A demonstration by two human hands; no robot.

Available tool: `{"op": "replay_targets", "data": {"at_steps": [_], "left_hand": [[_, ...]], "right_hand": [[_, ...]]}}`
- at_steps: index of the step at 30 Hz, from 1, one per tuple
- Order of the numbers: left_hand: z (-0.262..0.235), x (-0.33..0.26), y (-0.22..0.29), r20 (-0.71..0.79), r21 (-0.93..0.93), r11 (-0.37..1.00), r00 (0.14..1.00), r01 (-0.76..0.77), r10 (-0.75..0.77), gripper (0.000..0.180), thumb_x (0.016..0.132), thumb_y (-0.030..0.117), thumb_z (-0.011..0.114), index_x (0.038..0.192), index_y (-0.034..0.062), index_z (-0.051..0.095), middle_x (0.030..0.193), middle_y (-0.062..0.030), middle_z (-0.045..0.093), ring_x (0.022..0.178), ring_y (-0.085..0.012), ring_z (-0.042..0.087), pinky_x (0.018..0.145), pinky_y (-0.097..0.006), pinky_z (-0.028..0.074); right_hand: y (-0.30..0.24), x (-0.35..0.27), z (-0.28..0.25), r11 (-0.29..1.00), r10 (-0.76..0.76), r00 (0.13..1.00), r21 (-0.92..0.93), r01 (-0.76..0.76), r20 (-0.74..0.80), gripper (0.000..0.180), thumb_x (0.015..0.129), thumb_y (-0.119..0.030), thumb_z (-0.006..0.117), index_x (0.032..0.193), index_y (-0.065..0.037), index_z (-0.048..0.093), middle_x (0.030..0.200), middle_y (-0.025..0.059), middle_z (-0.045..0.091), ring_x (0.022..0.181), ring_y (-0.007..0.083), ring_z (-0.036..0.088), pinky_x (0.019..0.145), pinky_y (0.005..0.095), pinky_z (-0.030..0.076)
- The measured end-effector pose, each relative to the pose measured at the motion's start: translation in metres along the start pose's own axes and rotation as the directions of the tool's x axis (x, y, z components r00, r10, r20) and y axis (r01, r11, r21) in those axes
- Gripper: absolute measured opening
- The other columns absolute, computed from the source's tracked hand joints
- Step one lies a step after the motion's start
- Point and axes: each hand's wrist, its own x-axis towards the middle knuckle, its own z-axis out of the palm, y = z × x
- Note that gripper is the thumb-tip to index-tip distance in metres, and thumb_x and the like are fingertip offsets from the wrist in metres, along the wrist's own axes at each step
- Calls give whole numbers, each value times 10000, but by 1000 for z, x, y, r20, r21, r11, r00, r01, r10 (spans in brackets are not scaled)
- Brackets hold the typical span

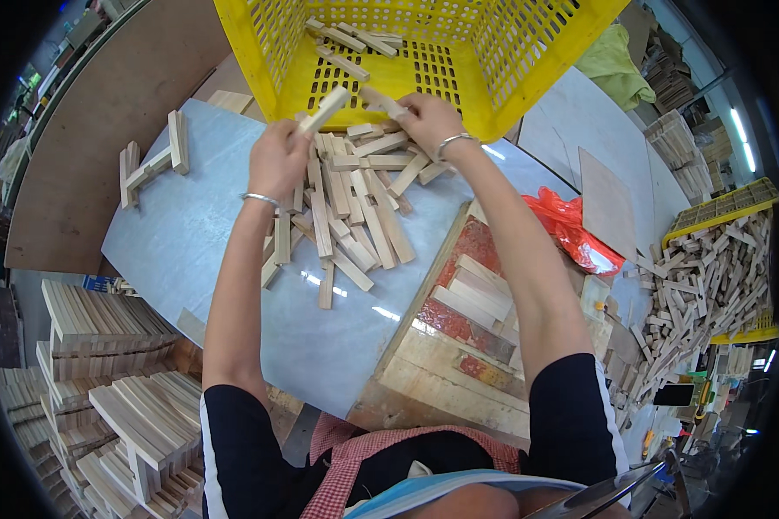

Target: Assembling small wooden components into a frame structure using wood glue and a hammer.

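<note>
My left hand (279,162) is closed on a short pale wooden stick (327,109) that points up toward the yellow plastic crate (493,112). Across from it, my right hand (433,125) grips a second wooden stick, slightly blurred (383,102). Both hands are at the crate's near opening, above a loose pile of wooden sticks (368,212) on the grey-blue tabletop (208,242). Inside the crate, which lies with its open side toward me, a few more sticks (346,63) rest on the perforated wall. My fingertips are partly hidden.
Several sticks (153,164) lie apart at the left of the table. On the right are a worn wooden board (407,363) with sticks on it, a red plastic bag (571,229) and another yellow crate (727,212) heaped with sticks. Stacked boards (138,406) stand lower left.
</note>
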Motion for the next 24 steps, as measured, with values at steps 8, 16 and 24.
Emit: {"op": "replay_targets", "data": {"at_steps": [8, 16, 24], "left_hand": [[-21, -47, 52, 364, -809, 461, 927, 364, -93, 219, 956, 197, 544, 1059, 7, 575, 981, -74, 655, 849, -115, 620, 790, -257, 506], [-29, -117, 129, 99, -491, 861, 973, -134, 208, 254, 833, 118, 673, 1047, 6, 594, 939, -106, 631, 816, -195, 615, 758, -288, 482], [-24, -151, 139, 156, -475, 833, 905, -282, 395, 201, 825, 95, 674, 989, 3, 604, 935, -94, 588, 831, -215, 591, 716, -291, 471]], "right_hand": [[5, -73, -56, 588, 20, 997, 806, -70, 72, 797, 767, -14, 678, 1443, -78, 262, 906, 76, 563, 775, 172, 626, 691, 328, 575], [20, -166, -113, 625, 4, 998, 779, 50, -67, 453, 762, -19, 694, 1197, -46, 570, 947, 36, 623, 869, 109, 595, 799, 254, 493], [51, -226, -116, 527, 188, 980, 849, -40, -70, 297, 799, -110, 726, 1084, -53, 664, 994, -7, 637, 889, 81, 559, 781, 226, 448]]}}
